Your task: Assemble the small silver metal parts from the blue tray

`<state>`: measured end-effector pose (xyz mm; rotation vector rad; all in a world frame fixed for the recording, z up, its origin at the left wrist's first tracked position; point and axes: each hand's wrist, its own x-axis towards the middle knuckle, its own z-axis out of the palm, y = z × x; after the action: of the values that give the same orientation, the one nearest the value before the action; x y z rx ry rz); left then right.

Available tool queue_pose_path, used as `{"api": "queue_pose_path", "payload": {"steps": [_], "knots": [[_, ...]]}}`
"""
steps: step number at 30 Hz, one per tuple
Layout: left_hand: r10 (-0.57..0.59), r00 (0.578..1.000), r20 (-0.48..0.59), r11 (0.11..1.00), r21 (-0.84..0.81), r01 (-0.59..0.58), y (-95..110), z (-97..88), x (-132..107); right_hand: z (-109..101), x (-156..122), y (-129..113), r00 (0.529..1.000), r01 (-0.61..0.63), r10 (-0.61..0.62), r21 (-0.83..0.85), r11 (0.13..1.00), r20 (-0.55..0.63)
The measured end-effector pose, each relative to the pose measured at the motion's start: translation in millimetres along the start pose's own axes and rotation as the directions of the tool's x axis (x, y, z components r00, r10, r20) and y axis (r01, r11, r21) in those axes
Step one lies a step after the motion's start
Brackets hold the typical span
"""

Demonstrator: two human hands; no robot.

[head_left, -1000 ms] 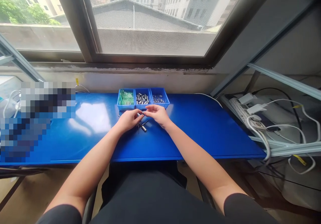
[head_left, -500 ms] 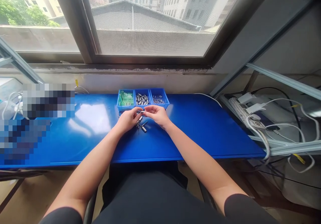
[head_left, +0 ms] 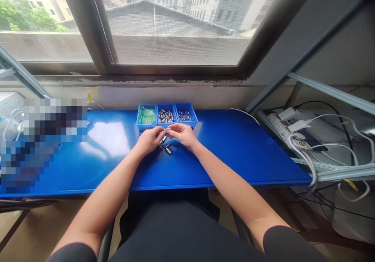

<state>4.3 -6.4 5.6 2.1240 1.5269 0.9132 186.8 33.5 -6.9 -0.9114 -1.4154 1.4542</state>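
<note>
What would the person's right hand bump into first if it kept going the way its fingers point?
Likely the small silver metal cylinder pinched by the right hand, then the left hand beyond, since its fingers point leftward; depth is unclear.

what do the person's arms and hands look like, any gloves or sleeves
The left hand and right hand are bare: no gloves, no rings, watch or bands show. The forearms are uncovered. The left sleeve and right sleeve are short and black, covering only the upper arms.

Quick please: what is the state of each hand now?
Left hand: closed, pinching a small metal part.
Right hand: closed, pinching the same part.
</note>
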Motion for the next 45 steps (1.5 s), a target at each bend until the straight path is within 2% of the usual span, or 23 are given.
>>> {"api": "queue_pose_path", "payload": {"steps": [9, 14, 29, 35, 40, 45], "knots": [[0.031, 0.999, -0.015, 0.999, -0.039, -0.032, -2.6, 1.8, 0.4, 1.3, -0.7, -1.5, 0.999, -0.052, 0.052, 0.038, 0.998, -0.013], [0.031, 0.999, -0.011, 0.999, -0.016, -0.031, -2.4, 1.8, 0.8, 1.7, -1.7, -1.3, 0.999, -0.019, 0.018, 0.024, 1.000, 0.035], [0.058, 0.998, -0.039, 0.997, -0.041, -0.059, -1.4, 3.7, 0.0, 1.0, -0.5, -0.3, 0.999, -0.034, 0.033, 0.033, 0.999, 0.028], [0.055, 0.998, -0.031, 0.998, -0.013, -0.055, -2.6, 2.7, 0.2, 2.8, -1.8, -1.4, 0.999, 0.012, -0.011, -0.007, 1.000, 0.036], [0.059, 0.998, -0.030, 0.996, -0.061, -0.060, -1.5, 2.5, -0.2, 1.5, -0.6, -0.4, 1.000, -0.022, 0.022, 0.004, 1.000, 0.012], [0.064, 0.997, -0.042, 0.997, -0.042, -0.066, -3.0, 2.8, 0.2, 2.5, -1.5, -2.3, 1.000, -0.018, 0.017, 0.011, 1.000, 0.011]]}}
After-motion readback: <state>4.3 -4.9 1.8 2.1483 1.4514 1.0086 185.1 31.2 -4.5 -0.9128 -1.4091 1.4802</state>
